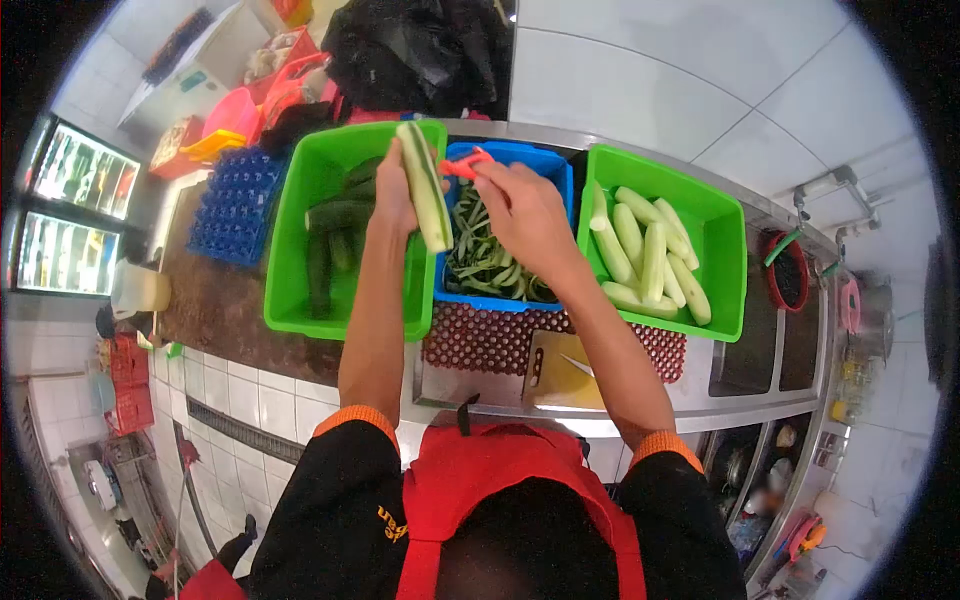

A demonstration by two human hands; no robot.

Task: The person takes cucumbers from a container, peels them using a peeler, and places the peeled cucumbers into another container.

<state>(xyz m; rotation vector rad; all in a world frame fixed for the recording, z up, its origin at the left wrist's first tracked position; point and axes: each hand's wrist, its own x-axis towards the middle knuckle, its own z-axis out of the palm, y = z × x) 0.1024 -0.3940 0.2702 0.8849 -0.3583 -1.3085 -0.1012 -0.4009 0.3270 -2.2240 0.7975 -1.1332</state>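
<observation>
My left hand [396,188] is closed round a partly peeled cucumber [428,190], pale with dark green strips of skin left along it. In my right hand [520,210] is a red peeler [467,163], held just right of the cucumber's upper part. Beneath my hands, a blue tub [562,175] holds a heap of green peelings [487,255]. To the left, a green tub [277,270] contains dark unpeeled cucumbers [340,225]. On the right, another green tub [725,240] holds several pale peeled cucumbers [655,255].
Near the counter's front edge, a knife [577,366] lies on a yellowish cutting board [555,385] beside a red perforated mat [480,340]. Blue egg trays [233,205] stand at left. A red basket [790,275] sits by the sink [745,360]. Another person [215,580] is partly visible lower left.
</observation>
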